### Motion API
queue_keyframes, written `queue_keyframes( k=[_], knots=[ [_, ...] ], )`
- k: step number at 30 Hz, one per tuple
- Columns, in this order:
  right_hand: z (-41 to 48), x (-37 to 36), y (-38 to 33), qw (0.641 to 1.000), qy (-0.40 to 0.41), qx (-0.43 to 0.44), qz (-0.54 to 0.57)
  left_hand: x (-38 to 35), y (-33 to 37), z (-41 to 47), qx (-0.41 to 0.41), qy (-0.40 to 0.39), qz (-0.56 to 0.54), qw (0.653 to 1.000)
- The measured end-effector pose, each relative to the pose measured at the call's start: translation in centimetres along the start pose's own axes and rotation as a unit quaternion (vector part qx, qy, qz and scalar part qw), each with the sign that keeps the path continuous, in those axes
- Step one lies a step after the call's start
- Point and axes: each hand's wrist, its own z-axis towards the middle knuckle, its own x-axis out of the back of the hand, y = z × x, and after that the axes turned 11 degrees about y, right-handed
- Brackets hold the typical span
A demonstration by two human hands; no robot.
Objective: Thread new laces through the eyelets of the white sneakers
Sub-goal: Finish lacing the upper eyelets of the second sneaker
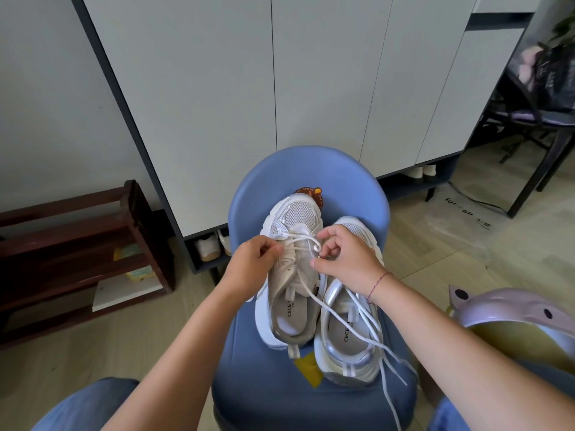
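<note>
Two white sneakers (295, 219) on a blue chair (280, 396), left hand (249, 265) grip pinched on the lace (300, 239) at the left shoe's eyelets, right hand (345, 256) grip pinching the same lace's loop (loose ends trail over the right shoe).

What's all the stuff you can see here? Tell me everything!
sneakers: two, white and silver, side by side on the chair's seat
laces: count unclear, white, across one sneaker's front, ends trailing off the seat
chair: one, blue, centre
cabinet: one, pale with dark frame, behind the chair
rack: one, dark brown wood, left
shoes: four, pale, under the cabinet
dark chair: one, black, far right
lilac object: one, lower right, unclear what
left hand: one, pinching the laces
right hand: one, red string on wrist, pinching the laces
</note>
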Motion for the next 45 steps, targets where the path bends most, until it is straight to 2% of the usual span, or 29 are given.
queue_keyframes(
  k=[6,12,16,19,24,28,33,38,40,43,45],
  knots=[
    [-0.2,0.2,-0.1,1.0,-0.005,0.001,0.013,2.1,-0.6,0.9,0.034,0.062,0.021,0.997],
    [-0.1,0.1,-0.1,1.0,0.002,0.004,0.003,1.5,-1.0,0.4,0.045,0.082,0.088,0.992],
    [0.0,0.0,-0.2,0.999,-0.008,-0.014,0.028,0.4,-0.6,-0.2,0.036,0.026,-0.024,0.999],
    [0.4,0.1,-0.1,0.997,-0.004,-0.029,0.064,0.0,-0.2,-0.6,0.009,-0.003,-0.038,0.999],
    [1.2,0.1,0.1,0.999,0.013,-0.012,0.044,-0.8,-0.1,-0.6,0.012,0.029,-0.074,0.997],
    [1.7,-0.6,0.4,0.999,0.021,-0.014,0.03,-1.1,-0.2,-0.8,0.017,0.026,-0.088,0.996],
    [1.6,-1.0,-0.1,0.999,0.028,0.025,-0.005,-1.1,0.1,-0.7,0.031,0.026,-0.084,0.996],
    [1.5,-0.6,-0.6,0.998,0.064,0.024,0.007,-1.2,0.1,-0.5,0.041,0.037,-0.086,0.995],
    [1.7,-0.5,-0.7,0.998,0.054,0.008,0.023,-1.2,0.1,-0.5,0.041,0.04,-0.083,0.995],
    [2.2,0.2,-0.7,0.998,-0.003,-0.009,0.057,-1.1,0.2,-0.5,0.043,0.043,-0.083,0.995],
    [2.4,0.5,-0.5,0.999,-0.026,-0.003,0.038,-1.0,0.2,-0.5,0.045,0.043,-0.082,0.995]
  ],
)
